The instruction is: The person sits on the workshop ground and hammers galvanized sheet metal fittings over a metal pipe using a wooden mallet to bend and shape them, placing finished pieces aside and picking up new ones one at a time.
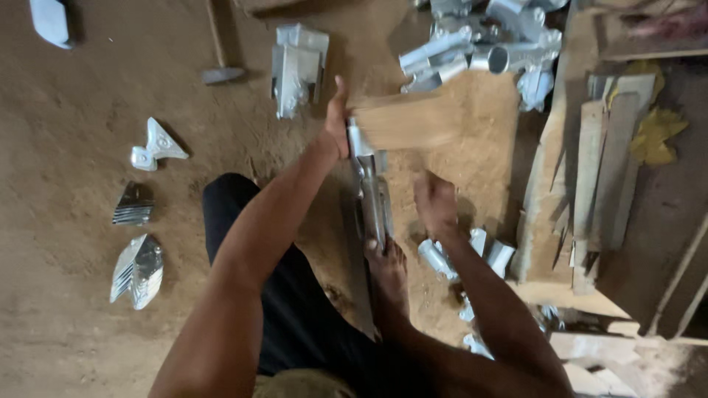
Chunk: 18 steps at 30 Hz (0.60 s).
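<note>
1. Left hand point(338, 121) has its grip closed round the top end of a long silvery casting point(371, 188). The thumb sticks up above it.
2. Right hand point(435, 203) is just right of the casting, fingers curled in loosely. Can't tell if it's holding anything, it's a bit blurred.
3. The casting lies on the sandy floor point(66, 309), running from the left hand back toward the person. A bare foot point(387, 273) presses on its near end.
4. A wood block point(405, 118) shows as a tan smear right at the top of the casting, touching or just over it. Too blurred to say what carries it.
5. Small shiny cast bits point(472, 254) sit just past the right wrist, near the foot.
6. Further out: a pile of tube-shaped castings point(483, 48) up top, and a boxy casting point(297, 66) left of that.
7. A hammer point(220, 70) lies on the floor near the boxy one.
8. Off to the left, well apart from the hands, there's a winged piece point(156, 145), a small finned piece point(133, 206) and a bigger leaf-shaped piece point(138, 271) in a loose column.
9. Wooden planks point(590, 177) are stacked along the right side.
</note>
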{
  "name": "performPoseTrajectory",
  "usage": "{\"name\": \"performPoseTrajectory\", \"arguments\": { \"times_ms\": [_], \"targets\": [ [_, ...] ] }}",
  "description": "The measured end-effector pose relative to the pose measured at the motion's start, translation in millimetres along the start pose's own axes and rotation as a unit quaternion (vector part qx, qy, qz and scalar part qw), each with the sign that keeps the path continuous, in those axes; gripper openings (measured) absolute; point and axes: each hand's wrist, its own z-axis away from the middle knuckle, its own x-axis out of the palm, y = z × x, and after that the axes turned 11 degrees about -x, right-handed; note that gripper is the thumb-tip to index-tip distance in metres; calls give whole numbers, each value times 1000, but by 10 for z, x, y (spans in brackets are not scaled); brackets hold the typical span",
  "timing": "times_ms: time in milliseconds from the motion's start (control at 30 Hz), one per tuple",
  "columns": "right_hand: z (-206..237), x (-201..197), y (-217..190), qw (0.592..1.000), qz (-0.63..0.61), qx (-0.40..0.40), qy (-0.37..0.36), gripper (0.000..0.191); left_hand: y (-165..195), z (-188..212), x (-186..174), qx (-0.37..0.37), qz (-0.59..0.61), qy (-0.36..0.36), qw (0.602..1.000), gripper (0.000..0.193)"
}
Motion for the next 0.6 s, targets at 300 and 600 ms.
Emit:
{"name": "performPoseTrajectory", "arguments": {
  "times_ms": [300, 600],
  "targets": [
    [-26, 180, 257, 962, -265, -59, -34, 57, -70, -8, 67, 40, 26, -76, 996, 128],
    [769, -65, 454, 956, -263, 129, 35, 61, -272, 510, 389, 183, -597, 382, 681, 92]
  ]
}}
